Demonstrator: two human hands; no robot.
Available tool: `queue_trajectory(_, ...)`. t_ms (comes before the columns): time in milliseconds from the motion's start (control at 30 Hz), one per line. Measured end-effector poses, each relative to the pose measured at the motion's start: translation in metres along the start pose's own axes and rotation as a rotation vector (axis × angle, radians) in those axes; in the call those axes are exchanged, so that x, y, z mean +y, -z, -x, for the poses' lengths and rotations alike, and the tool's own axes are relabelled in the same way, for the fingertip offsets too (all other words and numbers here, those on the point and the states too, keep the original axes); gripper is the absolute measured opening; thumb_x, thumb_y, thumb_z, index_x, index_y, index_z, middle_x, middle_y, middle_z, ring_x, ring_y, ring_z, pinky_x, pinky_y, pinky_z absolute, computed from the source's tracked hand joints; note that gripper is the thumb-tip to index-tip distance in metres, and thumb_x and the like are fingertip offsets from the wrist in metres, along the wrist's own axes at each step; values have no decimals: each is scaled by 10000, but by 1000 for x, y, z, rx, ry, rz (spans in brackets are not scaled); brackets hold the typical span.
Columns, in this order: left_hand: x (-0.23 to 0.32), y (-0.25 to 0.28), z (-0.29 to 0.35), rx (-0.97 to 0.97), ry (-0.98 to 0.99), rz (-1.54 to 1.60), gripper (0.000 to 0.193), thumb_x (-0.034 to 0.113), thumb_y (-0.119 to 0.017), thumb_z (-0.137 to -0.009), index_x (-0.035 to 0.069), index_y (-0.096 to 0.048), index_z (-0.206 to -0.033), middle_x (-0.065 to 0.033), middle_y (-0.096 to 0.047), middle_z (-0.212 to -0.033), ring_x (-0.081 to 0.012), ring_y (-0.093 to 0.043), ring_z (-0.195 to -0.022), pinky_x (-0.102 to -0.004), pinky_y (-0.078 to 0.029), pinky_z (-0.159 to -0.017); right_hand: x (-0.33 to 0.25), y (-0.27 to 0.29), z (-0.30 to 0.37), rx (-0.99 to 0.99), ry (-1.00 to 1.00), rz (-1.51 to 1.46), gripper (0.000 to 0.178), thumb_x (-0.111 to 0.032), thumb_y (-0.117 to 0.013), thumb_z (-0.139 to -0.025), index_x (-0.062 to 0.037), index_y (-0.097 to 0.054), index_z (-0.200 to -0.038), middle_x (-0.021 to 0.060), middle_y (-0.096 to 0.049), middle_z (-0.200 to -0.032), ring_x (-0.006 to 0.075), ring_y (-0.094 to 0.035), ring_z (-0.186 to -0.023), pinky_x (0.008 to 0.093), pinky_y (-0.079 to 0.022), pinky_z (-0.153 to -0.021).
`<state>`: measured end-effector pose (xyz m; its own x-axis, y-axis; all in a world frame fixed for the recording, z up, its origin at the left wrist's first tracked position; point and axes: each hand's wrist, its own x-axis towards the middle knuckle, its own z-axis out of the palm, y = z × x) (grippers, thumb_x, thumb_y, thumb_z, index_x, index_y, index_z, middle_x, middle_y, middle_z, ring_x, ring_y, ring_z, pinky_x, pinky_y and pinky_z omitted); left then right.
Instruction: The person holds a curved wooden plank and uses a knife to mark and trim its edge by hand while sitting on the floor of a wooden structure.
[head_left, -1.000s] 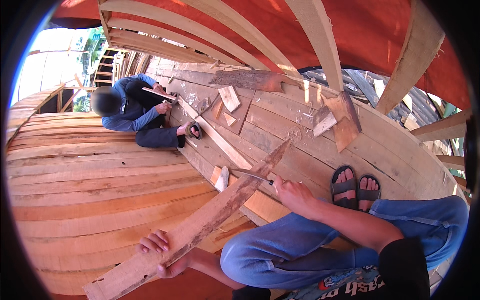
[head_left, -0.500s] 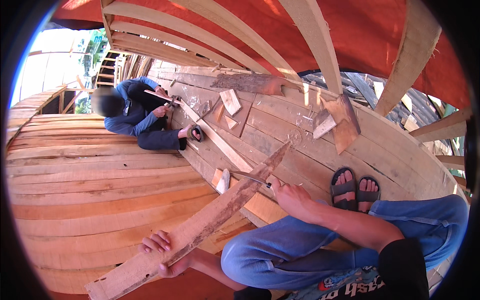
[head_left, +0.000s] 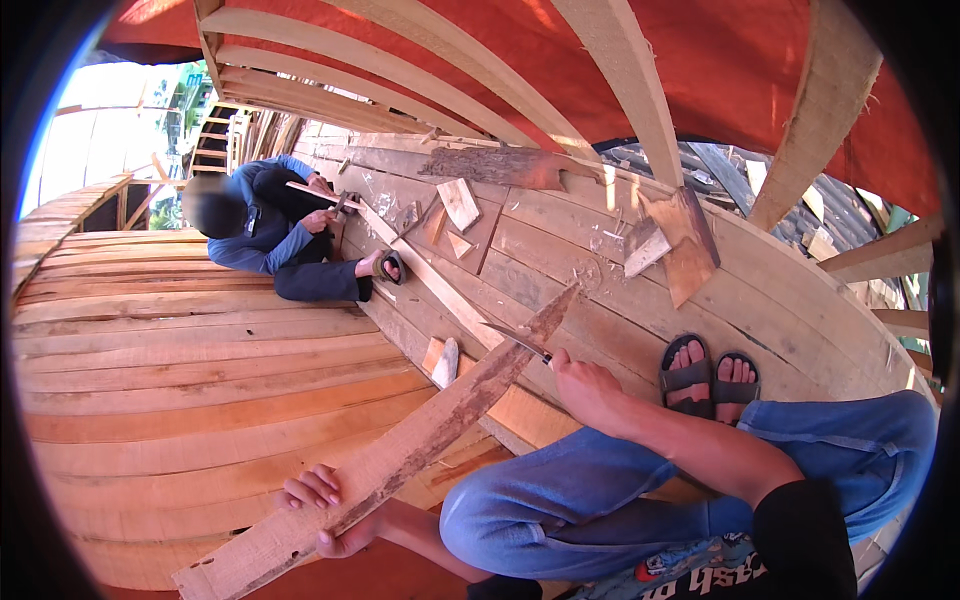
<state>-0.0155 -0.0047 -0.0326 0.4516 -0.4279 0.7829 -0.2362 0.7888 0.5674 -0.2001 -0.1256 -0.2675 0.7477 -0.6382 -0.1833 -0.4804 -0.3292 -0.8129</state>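
A long wooden plank (head_left: pixel 408 432) lies slantwise before me, narrowing to a point at its far right end. Dark, rough bark runs along its right edge. My left hand (head_left: pixel 313 488) is closed around the plank toward its near end, fingers over the top and thumb at the right side. In my right hand (head_left: pixel 588 390) is a knife (head_left: pixel 518 338) with a dark handle, gripped in closed fingers. Its thin, curved blade lies across the plank close to the pointed end. My bent left knee is just right of the plank.
At the far left another person (head_left: pixel 270 225) sits working a wooden strip (head_left: pixel 440 285) with a tool. Wood offcuts (head_left: pixel 460 205) and shavings lie on the plank floor. A bark-covered slab (head_left: pixel 490 167) rests near the curved wooden ribs (head_left: pixel 625 80). Orange planking (head_left: pixel 200 370) spreads leftward.
My right hand has moved the knife a little farther along the plank, toward its pointed end. My left hand and the plank stay almost still.
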Motion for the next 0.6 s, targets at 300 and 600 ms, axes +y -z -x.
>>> queue_trajectory(300, 3, 0, 3, 16, 3, -14, 433, 212, -663, -650, 60, -397, -956, -27, -388, -729, -122, -424, -580, -261, -349, -596, -7, -4, 4, -14, -16, -22, 112, -40, -436, -885, 26, -451, -973, 252, -662, -764, 390, -686, -736, 466, -557, -602)
queue_trajectory(600, 2, 0, 2, 32, -7, 6, 428, 213, -651, -647, 58, -399, -956, -26, -388, -727, -124, -416, -568, -255, -342, -578, -6, -4, 3, 49, -19, 9, 110, -32, -436, -879, 33, -453, -966, 244, -661, -737, 376, -691, -715, 458, -560, -592)
